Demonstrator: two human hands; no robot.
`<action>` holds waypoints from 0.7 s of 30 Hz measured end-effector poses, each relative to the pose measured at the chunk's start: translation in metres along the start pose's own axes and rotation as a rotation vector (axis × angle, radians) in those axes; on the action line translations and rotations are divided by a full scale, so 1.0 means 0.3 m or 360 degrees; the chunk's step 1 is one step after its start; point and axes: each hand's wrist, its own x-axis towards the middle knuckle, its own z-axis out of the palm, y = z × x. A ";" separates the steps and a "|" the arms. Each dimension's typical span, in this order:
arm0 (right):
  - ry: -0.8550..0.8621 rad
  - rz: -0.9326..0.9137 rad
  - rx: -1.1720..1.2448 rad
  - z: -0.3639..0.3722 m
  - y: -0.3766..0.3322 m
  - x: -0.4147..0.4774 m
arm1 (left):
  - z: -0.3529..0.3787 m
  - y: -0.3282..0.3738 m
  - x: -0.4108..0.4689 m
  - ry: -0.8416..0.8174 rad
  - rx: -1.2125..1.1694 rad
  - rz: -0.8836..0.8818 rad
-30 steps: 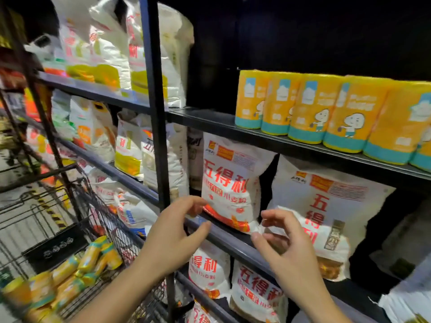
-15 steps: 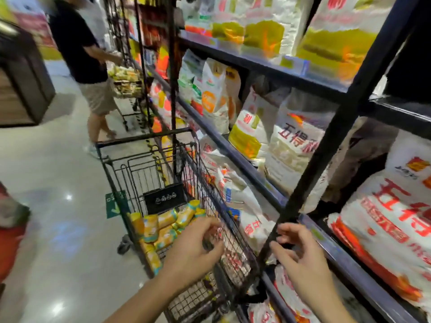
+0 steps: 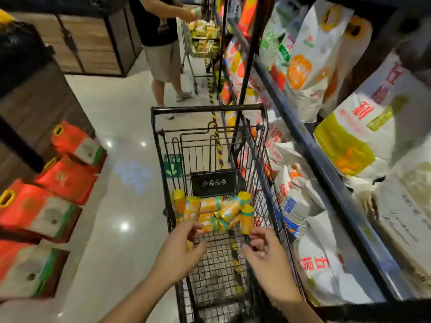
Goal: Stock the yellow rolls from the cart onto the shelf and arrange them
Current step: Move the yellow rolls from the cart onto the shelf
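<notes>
Head view: the left hand (image 3: 179,252) and right hand (image 3: 268,257) hover over the cart (image 3: 205,109), loosely curled and empty, with the rolls (image 3: 217,210) heaped just beyond the fingertips and the left nearly touching one. The rolls look light, soft and film-wrapped, probably slick. A wrap round the mid-body should hold better than a pinch at the teal ends.

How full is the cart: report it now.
Partly full. A small jumbled pile of yellow rolls lies at the far end of the cart; the near stretch of its wire floor is bare.
</notes>
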 end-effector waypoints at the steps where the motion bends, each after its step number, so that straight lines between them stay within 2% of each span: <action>1: -0.0044 0.0036 -0.0039 0.009 0.016 0.059 | 0.018 -0.015 0.036 0.0015 -0.0006 -0.0056; 5: -0.0164 0.0069 -0.0179 0.053 0.093 0.283 | 0.089 -0.078 0.179 0.0058 -0.0057 -0.0287; 8: -0.0171 -0.0031 -0.0474 0.094 0.182 0.434 | 0.148 -0.137 0.285 0.0078 -0.0086 -0.0467; 15: -0.0435 -0.0025 -0.0994 0.191 0.422 0.774 | 0.295 -0.328 0.534 0.0083 -0.0199 -0.0842; 21: -0.0561 -0.0247 -0.1709 0.244 0.604 1.018 | 0.408 -0.544 0.704 0.0179 -0.0184 -0.1170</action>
